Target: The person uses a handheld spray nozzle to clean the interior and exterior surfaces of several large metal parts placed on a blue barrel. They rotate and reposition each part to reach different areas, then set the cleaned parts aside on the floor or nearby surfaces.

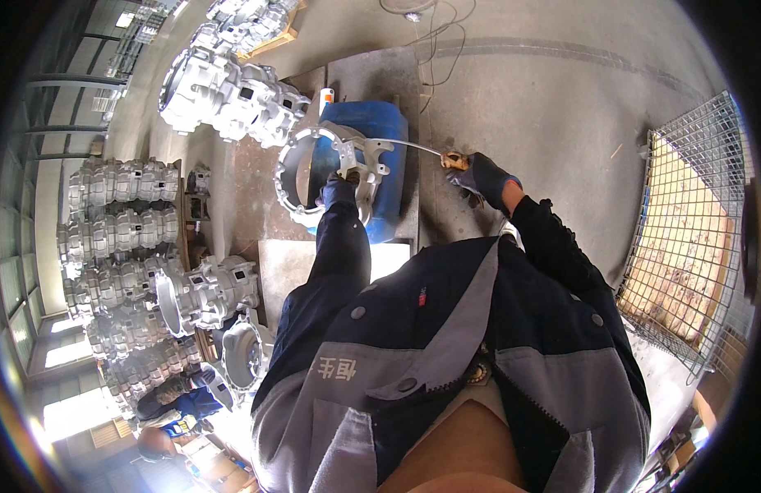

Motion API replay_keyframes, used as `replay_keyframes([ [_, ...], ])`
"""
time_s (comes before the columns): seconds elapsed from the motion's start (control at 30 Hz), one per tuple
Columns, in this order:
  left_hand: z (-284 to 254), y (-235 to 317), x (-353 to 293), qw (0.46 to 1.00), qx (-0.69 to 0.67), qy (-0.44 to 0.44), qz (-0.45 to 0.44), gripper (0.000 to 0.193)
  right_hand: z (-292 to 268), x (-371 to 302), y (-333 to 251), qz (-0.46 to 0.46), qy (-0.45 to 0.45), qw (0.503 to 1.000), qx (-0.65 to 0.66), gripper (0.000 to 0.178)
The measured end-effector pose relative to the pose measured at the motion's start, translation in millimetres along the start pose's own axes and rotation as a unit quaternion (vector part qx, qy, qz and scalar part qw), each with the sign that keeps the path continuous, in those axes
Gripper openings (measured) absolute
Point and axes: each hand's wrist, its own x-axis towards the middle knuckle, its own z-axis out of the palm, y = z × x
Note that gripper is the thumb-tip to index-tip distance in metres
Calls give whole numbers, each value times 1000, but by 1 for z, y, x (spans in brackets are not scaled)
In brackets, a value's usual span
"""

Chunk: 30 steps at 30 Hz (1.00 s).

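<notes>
A silver cast metal housing [366, 174] with a wide round flange rests on a blue plastic drum [389, 122] in front of me. My left hand [339, 191], in a dark glove, is closed on the housing beside its round opening. My right hand [485, 177], also gloved, is wrapped around the orange-brown handle [454, 160] of a long, thin metal tool. Its slender rod [411, 145] runs left to the right side of the housing. Whether the tip touches the metal or enters an opening, I cannot tell.
A white-and-orange container [326, 97] stands behind the drum. More silver housings [232, 94] stand at the far left, with several stacked rows [122, 182] along the left. A wire mesh cage [693, 222] is at right. Another person [191, 403] works at lower left. Cables [434, 37] lie on the floor.
</notes>
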Motion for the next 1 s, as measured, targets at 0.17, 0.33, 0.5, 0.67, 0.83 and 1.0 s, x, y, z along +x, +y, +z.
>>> replay_keyframes([
  [0.17,3,-3,6,999,33,2,3,76,4,7,2,-8,-21,999,-28,39],
  [0.33,10,-10,6,1000,2,15,18,75,-1,-1,15,17,-2,999,43,40],
  [0.5,7,-8,2,998,-38,26,31,75,-3,-17,24,18,-67,994,81,35],
  [0.67,3,-7,-3,997,-77,2,30,76,-3,-24,23,33,-18,998,48,29],
  [0.83,19,-5,-1,983,-164,49,68,63,0,-29,6,30,-75,996,31,26],
  [1.0,9,7,-17,971,-218,93,-9,53,-11,-37,-21,60,-96,993,-8,34],
])
